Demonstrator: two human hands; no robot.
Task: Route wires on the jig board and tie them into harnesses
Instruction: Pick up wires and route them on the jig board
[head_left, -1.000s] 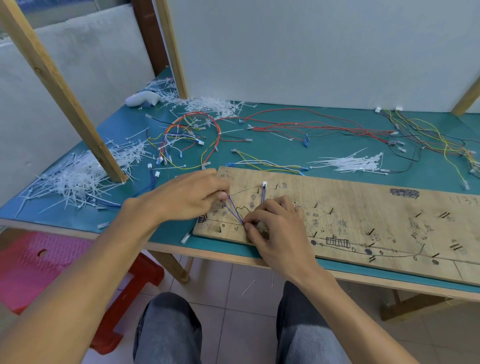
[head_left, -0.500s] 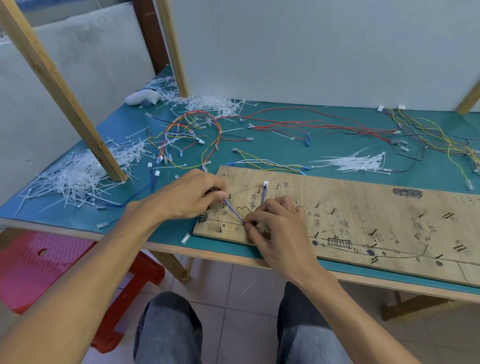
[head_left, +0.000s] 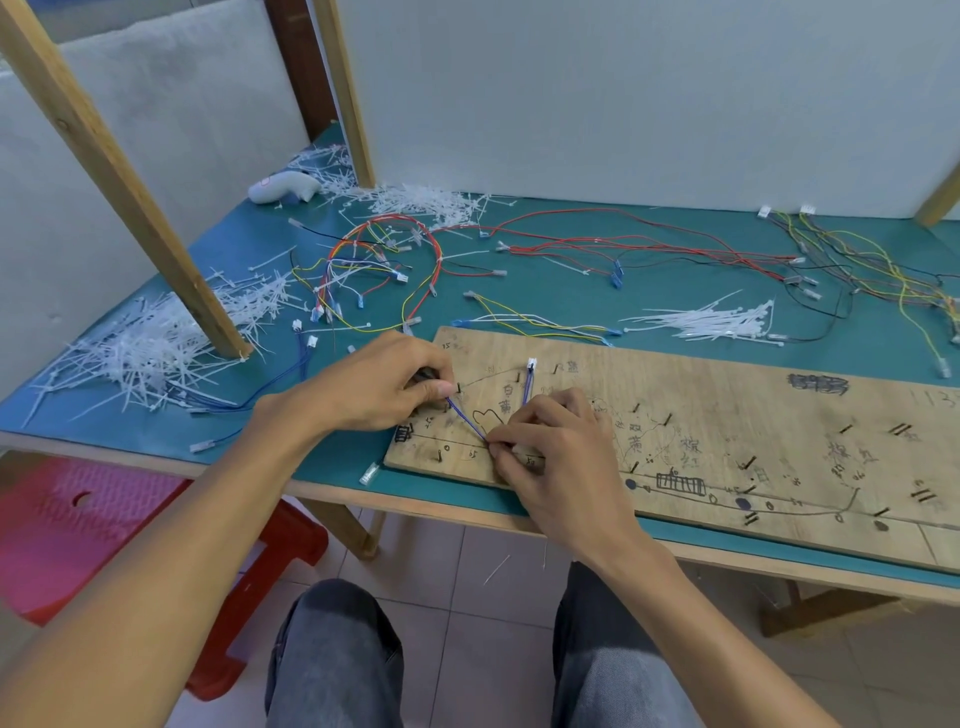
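A wooden jig board (head_left: 727, 415) with pins and pen markings lies on the green table. A thin blue wire (head_left: 466, 421) runs across its left end, from my left hand down to my right hand. My left hand (head_left: 384, 387) pinches one end of that wire near a pin at the board's left edge. My right hand (head_left: 556, 452) pinches the wire low on the board; from under its fingers another blue strand rises to a white connector (head_left: 531, 365) at a pin.
Loose white cable ties (head_left: 145, 348) are heaped at the left around a slanted wooden post (head_left: 130, 187), with a smaller bunch (head_left: 711, 322) behind the board. Finished red, yellow and blue harnesses (head_left: 384, 270) lie at the back. A red stool (head_left: 93, 525) stands lower left.
The blue wire between my hands has drawn from loose spread strands into one tight line. Both hands stay almost where they were.
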